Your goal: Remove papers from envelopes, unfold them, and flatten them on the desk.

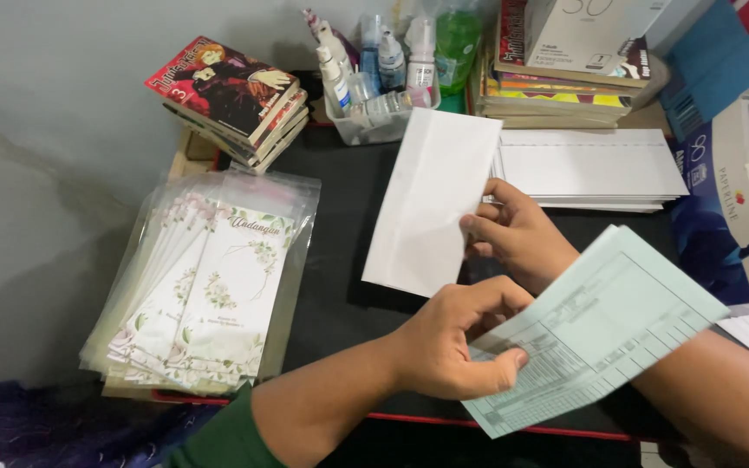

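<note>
My left hand (452, 342) reaches in from the lower left in a green sleeve and pinches the near edge of a pale green printed form (604, 325), folded and tilted up to the right. Just behind it, my right hand (522, 238) holds a long white envelope (431, 199) by its right edge. The envelope stands slanted above the black desk mat (340, 269). The two hands are close together, and the form lies over my right forearm.
A stack of white envelopes (591, 165) lies behind my right hand. Floral cards in clear sleeves (210, 286) sit at the left, comic books (231, 95) behind them. A tub of small bottles (374, 82), stacked books (565, 91) and a blue paper box (726, 199) line the back and right.
</note>
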